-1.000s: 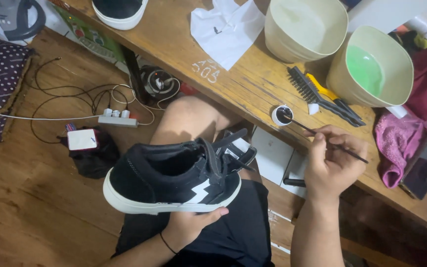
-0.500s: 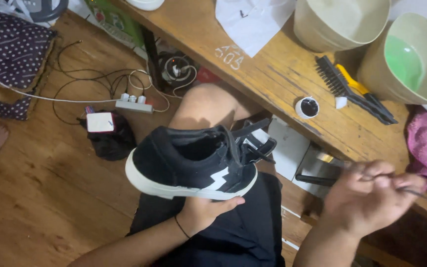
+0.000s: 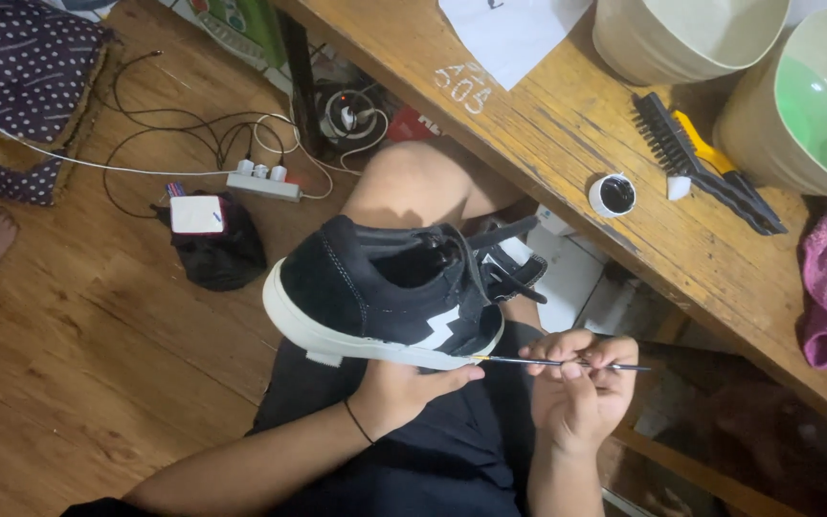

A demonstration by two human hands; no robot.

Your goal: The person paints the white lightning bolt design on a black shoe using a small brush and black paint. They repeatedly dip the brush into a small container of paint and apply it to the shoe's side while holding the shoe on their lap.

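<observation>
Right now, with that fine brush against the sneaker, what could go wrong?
The thin brush in the right hand touches the black sneaker right at its white sole edge, so a slip could smear the white rubber. The left hand only props the shoe from below over the lap, so it might tip. The small open pot of black paint sits near the wooden table edge and could be knocked off.

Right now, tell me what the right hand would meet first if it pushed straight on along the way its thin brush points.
The right hand holds a thin brush pointing left at the black sneaker. Its tip sits at the white sole edge near the heel, so the sole comes first, with the left hand's thumb just below it. Depth is unclear.
</observation>
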